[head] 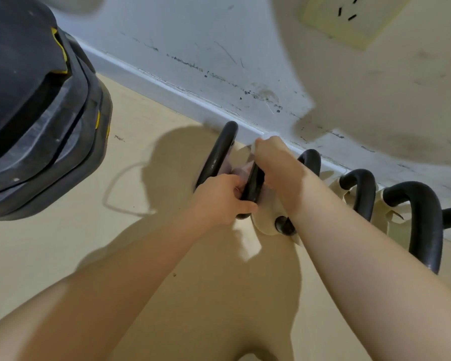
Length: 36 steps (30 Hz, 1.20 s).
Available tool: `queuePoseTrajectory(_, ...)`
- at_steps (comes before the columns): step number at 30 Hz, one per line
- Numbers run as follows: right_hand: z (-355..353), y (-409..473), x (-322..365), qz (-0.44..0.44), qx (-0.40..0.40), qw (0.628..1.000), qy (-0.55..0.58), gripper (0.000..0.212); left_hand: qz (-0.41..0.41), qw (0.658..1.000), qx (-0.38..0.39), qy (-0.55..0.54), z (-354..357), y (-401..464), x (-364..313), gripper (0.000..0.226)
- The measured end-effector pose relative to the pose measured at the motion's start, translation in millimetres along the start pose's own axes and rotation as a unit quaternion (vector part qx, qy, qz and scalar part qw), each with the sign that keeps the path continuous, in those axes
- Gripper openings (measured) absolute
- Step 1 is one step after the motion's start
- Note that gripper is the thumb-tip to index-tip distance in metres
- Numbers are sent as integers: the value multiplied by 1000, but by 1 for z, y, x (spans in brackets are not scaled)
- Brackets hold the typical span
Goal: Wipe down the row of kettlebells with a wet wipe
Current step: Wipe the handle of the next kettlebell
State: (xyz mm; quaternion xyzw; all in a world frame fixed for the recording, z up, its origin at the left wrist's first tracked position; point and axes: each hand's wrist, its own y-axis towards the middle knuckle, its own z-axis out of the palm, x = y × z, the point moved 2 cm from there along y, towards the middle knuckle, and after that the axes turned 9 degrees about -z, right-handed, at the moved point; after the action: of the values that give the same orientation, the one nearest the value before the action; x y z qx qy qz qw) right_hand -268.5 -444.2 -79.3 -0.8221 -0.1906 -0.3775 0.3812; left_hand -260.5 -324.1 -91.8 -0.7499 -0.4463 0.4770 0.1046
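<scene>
A row of kettlebells with black handles stands along the wall's base. The leftmost handle (220, 149) rises just left of my hands. My left hand (219, 198) grips the black handle (253, 185) of the second kettlebell, whose cream body (264, 220) shows below. My right hand (276, 162) is curled over the top of that same handle with the white wet wipe (267, 136) under it; the wipe peeks out past the knuckles. More handles (359, 188) (425, 220) continue to the right.
A stack of black weight plates with yellow marks (39, 113) fills the upper left. The scuffed white skirting and wall (219, 74) run diagonally behind the row. A wall socket (349, 16) sits at the top right. Beige floor (89, 243) spreads in front.
</scene>
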Motion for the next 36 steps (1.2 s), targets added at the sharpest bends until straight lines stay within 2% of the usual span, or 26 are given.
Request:
queuePoseTrajectory(1,4,-1,-9,-54,-10,991,-119,23,2,1000,5,4,0,0,0,23)
queuePoseTrajectory(2,6,-1,-21,-126,-53,945,-298,18,6,1000,9,10,-1,1,-1,28)
queuePoseTrajectory(3,10,-2,-29,-183,-99,868,-450,21,11,1000,11,15,-1,1,-2,32)
queuePoseTrajectory(4,13,-1,-30,-221,-114,815,-524,24,17,1000,10,20,0,2,-3,34)
queuePoseTrajectory(5,14,5,-30,-236,-80,814,-524,23,21,999,6,23,1,2,-3,35)
queuePoseTrajectory(7,7,18,-23,-227,16,886,-405,24,18,1000,-6,16,2,2,-1,36)
queuePoseTrajectory(9,-10,33,-6,-156,113,931,-311,26,8,1000,-7,1,3,3,2,31)
queuePoseTrajectory(11,-21,38,4,-120,136,956,-232,28,-1,1000,4,-16,2,3,3,24)
queuePoseTrajectory(12,-21,38,3,-127,149,948,-251,29,-3,1000,9,-24,2,3,3,23)
queuePoseTrajectory(14,-17,38,-3,-165,165,899,-370,29,-2,1000,12,-28,2,3,3,24)
queuePoseTrajectory(16,-14,38,-6,-199,175,867,-422,38,-1,1000,11,-21,3,3,2,29)
queuePoseTrajectory(19,-18,45,0,-136,194,896,-375,53,-10,1000,7,-26,3,3,2,30)
queuePoseTrajectory(21,-19,51,2,-132,205,901,-358,48,-11,999,2,-31,2,3,2,32)
queuePoseTrajectory(23,-21,42,3,-191,203,884,-376,43,-10,1000,3,-27,2,2,2,33)
queuePoseTrajectory(26,-30,17,-4,-296,96,865,-394,28,-16,999,6,-32,2,3,3,29)
queuePoseTrajectory(27,-30,9,-5,-342,72,847,-400,22,-20,999,6,-37,2,3,3,28)
queuePoseTrajectory(29,-27,4,-9,-392,107,806,-430,24,-24,999,6,-47,3,2,4,26)
queuePoseTrajectory(31,-21,12,-7,-363,153,799,-454,32,-23,998,3,-51,4,1,4,20)
queuePoseTrajectory(33,-17,25,-4,-313,153,824,-447,32,-26,998,-4,-53,3,-1,3,21)
queuePoseTrajectory(36,-13,25,-1,-281,173,819,-470,31,-32,998,-8,-48,4,-3,2,27)
